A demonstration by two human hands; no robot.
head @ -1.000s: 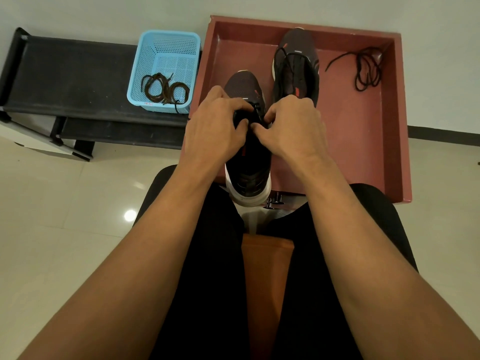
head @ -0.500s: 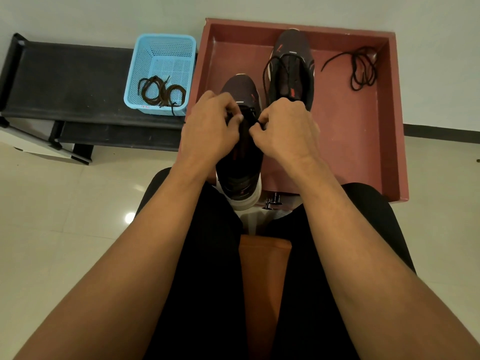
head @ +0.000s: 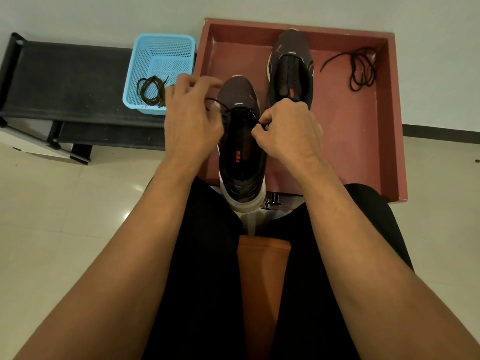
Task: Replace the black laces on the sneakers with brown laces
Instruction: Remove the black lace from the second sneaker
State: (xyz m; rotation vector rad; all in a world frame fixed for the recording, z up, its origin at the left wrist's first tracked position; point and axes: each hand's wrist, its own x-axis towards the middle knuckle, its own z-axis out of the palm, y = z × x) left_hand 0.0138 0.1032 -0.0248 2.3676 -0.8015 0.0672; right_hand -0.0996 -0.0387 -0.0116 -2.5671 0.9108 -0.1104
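Observation:
A dark sneaker (head: 240,157) rests with its heel over the near edge of the red tray (head: 389,113), toe pointing away. Its black lace (head: 233,109) is still threaded near the toe. My left hand (head: 192,118) pinches one lace end, drawn out to the left. My right hand (head: 288,128) pinches the other end at the sneaker's right side. A second dark sneaker (head: 289,68) stands farther back in the tray without a lace. A loose black lace (head: 359,67) lies in the tray's far right corner. Brown laces (head: 152,90) lie in a blue basket (head: 158,61).
The blue basket sits on a low black bench (head: 65,81) left of the tray. My legs in black trousers (head: 205,268) and an orange seat (head: 262,281) fill the foreground. Pale floor tiles lie on both sides, a wall behind.
My left hand has pulled away to the left, drawing a length of black lace out of the sneaker. My right hand stays at the sneaker's right side, still pinching the lace.

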